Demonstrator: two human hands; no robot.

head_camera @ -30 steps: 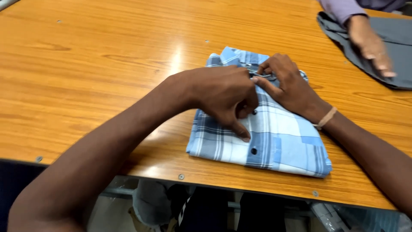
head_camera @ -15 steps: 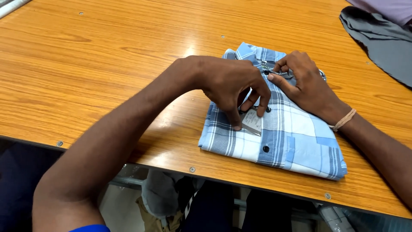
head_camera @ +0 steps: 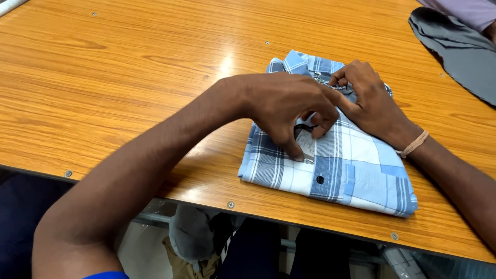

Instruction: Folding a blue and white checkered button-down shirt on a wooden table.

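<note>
A folded blue-and-white plaid shirt [head_camera: 346,170] lies on the wooden table [head_camera: 129,82] near its front edge. My left hand [head_camera: 287,106] rests on the shirt's middle, fingers pinching a small white tag [head_camera: 306,144] on a dark string. My right hand [head_camera: 364,98] presses on the shirt near the collar, fingertips meeting the left hand. A tan band circles my right wrist. A dark button [head_camera: 320,179] shows on the shirt's front placket.
A grey garment [head_camera: 457,46] lies at the table's far right corner, with a bit of another person's purple sleeve [head_camera: 465,10] above it. Screws dot the table's front edge. Below the edge are clothes and a metal frame.
The view has shifted, so the shirt sits further right. My left fingers have lifted off the fabric and now pinch the white tag. The other person's hand on the grey garment has gone.
</note>
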